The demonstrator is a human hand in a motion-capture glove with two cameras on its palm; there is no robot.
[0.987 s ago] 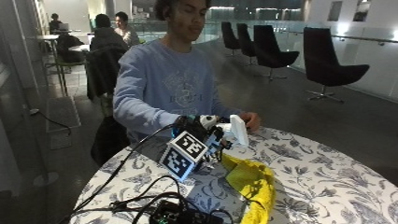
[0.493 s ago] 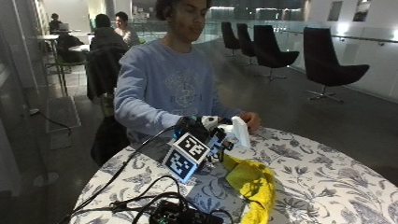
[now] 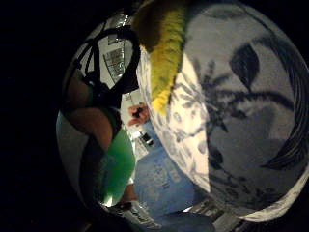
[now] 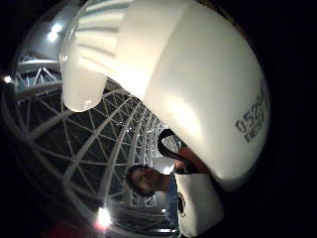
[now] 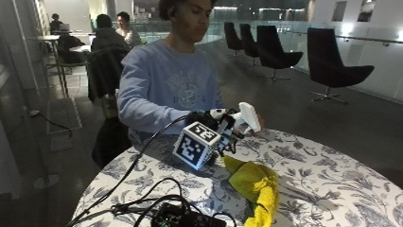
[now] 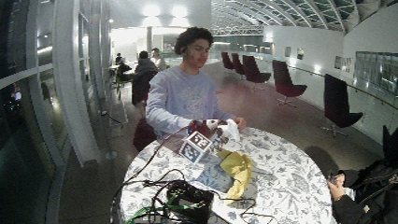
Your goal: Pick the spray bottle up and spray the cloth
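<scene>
Outside view: right hand [image 5: 211, 124] grips spray bottle [image 5: 247, 117] above cloth [image 5: 258, 187].

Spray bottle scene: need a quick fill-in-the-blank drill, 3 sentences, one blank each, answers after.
1. The gloved right hand holds the white ____ above the table.
2. The cloth lying on the table is ____ in colour.
3. The tablecloth's printed pattern is ____.

Missing words: spray bottle; yellow; floral
</scene>
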